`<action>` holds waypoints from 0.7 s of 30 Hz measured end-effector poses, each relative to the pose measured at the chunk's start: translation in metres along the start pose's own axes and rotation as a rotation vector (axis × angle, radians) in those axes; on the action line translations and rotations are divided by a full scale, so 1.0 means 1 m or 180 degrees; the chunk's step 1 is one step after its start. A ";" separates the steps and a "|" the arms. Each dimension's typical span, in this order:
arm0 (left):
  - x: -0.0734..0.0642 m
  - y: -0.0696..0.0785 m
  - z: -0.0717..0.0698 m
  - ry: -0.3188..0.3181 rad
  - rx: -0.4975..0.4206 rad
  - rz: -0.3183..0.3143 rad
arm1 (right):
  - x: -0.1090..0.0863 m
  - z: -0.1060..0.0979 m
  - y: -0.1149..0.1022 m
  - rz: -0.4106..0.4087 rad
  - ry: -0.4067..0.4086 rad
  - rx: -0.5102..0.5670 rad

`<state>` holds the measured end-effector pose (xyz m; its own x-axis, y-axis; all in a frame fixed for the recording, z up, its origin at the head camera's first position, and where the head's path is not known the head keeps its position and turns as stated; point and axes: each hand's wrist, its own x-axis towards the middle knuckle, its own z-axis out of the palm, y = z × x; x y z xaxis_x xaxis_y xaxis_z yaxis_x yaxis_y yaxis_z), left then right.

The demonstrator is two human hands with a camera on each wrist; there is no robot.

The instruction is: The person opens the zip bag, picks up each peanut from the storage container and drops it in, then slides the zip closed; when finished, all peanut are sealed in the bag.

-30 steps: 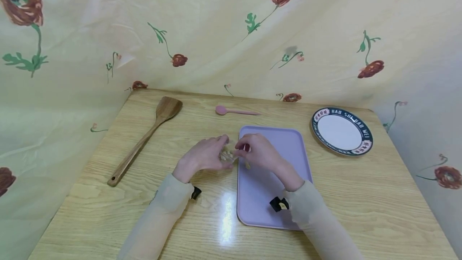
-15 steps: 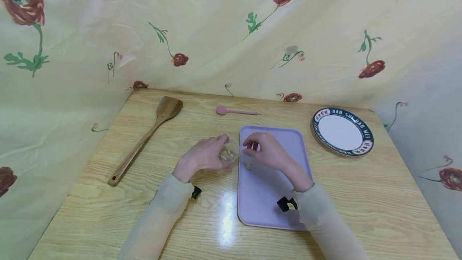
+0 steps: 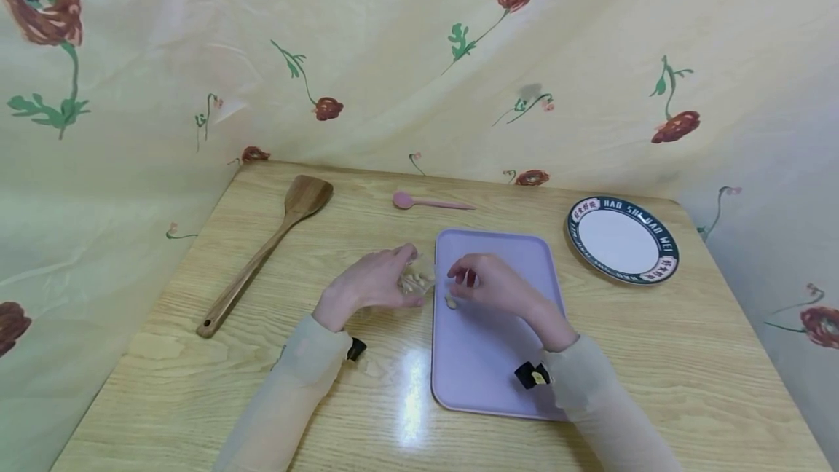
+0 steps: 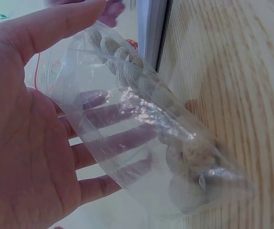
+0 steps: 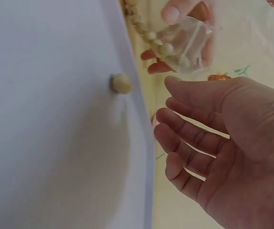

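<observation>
My left hand (image 3: 373, 279) holds a clear plastic bag (image 4: 127, 114) just left of the lilac tray (image 3: 481, 388), thumb on one side and fingers on the other. Several unshelled peanuts (image 4: 127, 71) lie along the bottom of the bag, which has a red line near its mouth. My right hand (image 3: 488, 282) hovers over the tray with relaxed, slightly bent fingers and nothing in them. One peanut (image 5: 122, 83) lies on the tray near its left edge, below and left of the right fingertips in the head view.
A wooden spatula (image 3: 269, 246) lies at the left of the table. Behind the tray is a pink spoon (image 3: 426, 202). A white plate with a dark lettered rim (image 3: 667, 246) sits at the back right. Flowered cloth (image 3: 393, 35) hangs behind the table.
My right hand has drawn away from the bag, moving right over the tray. The left hand and the bag stay in place.
</observation>
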<state>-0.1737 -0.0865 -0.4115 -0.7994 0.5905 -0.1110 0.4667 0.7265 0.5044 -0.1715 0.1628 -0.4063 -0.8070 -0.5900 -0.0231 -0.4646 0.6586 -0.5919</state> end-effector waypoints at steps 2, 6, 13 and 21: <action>0.000 0.000 0.000 -0.0009 -0.0039 -0.0001 | 0.000 0.003 0.002 0.0018 -0.0098 0.0002; 0.000 -0.001 -0.001 -0.0022 -0.0075 -0.0007 | -0.001 0.011 0.007 -0.0075 -0.0208 -0.0005; -0.001 -0.001 -0.002 -0.0019 -0.0077 -0.0002 | -0.002 0.018 0.007 -0.0100 -0.0312 -0.0059; -0.001 -0.001 -0.003 -0.0022 -0.0075 -0.0012 | -0.003 0.020 0.004 -0.0031 -0.0339 -0.0121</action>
<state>-0.1744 -0.0884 -0.4094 -0.7984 0.5903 -0.1187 0.4546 0.7203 0.5240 -0.1636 0.1581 -0.4243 -0.7601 -0.6414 -0.1043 -0.4873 0.6688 -0.5615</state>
